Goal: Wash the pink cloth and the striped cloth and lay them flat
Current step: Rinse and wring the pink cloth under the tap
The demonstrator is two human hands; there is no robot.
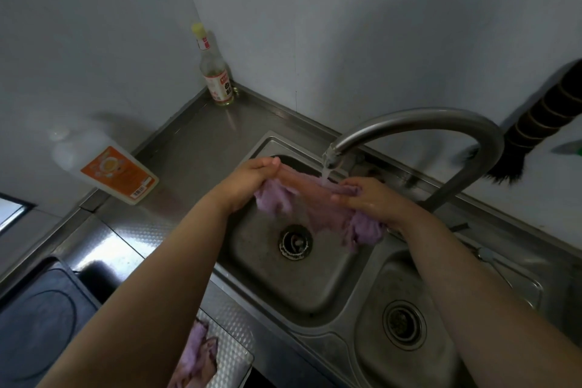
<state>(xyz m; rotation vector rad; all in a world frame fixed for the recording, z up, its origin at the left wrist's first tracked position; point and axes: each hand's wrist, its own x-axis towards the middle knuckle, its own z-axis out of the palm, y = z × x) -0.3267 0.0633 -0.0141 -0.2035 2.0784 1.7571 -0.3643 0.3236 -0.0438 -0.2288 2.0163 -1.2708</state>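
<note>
Two hands, left hand [252,181] and right hand [371,198], fingers closed on pink cloth [310,209], stretched under faucet [419,123] stream over left sink basin [252,264]. Second cloth [198,353] bunched at surface's near edge.

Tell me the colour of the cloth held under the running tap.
Pinkish-purple cloth, seen in the head view.
</note>
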